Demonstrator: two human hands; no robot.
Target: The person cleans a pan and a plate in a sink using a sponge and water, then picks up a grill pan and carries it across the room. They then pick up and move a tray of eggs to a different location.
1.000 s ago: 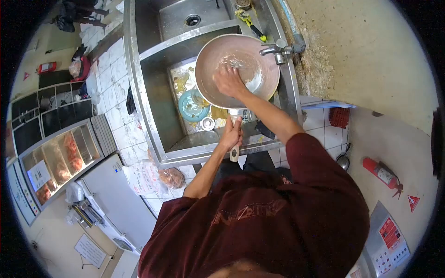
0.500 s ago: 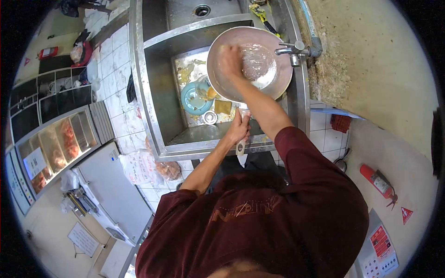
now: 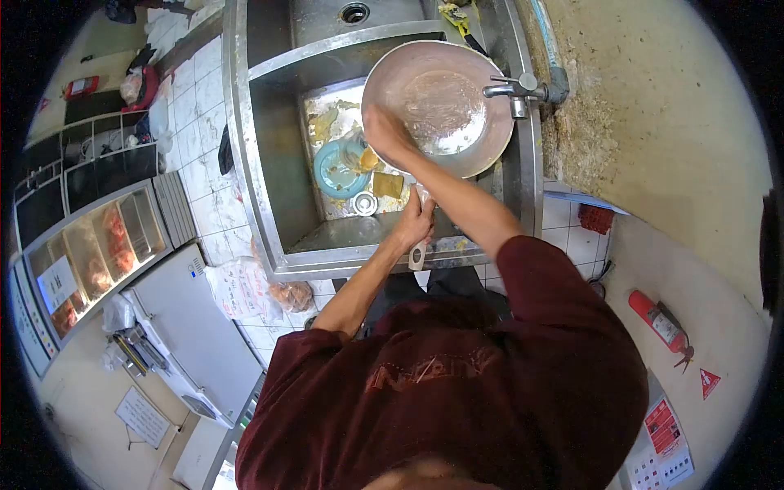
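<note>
A large pale pan (image 3: pixel 445 106), wet and shiny inside, is held over the metal sink, below the tap (image 3: pixel 518 91). My left hand (image 3: pixel 416 219) is wrapped round its light handle (image 3: pixel 417 256). Against the pan's inner left wall lies my right hand (image 3: pixel 385 133), blurred by motion; what it holds, if anything, is hidden. In the basin beside the pan are a blue plate (image 3: pixel 332 175), a clear cup (image 3: pixel 354 153) with something yellow, a brownish square pad (image 3: pixel 388 185) and a small round metal item (image 3: pixel 364 203).
A second basin with a drain (image 3: pixel 355 13) adjoins at the top. A yellow-and-black tool (image 3: pixel 461 26) lies on the sink ledge. Plastic bags (image 3: pixel 238 287) stand on the tiled floor at left. A fire extinguisher (image 3: pixel 658 321) hangs on the right wall.
My right hand has moved down and left along the pan's inside, to its left wall. The pan sits slightly higher and further left in view.
</note>
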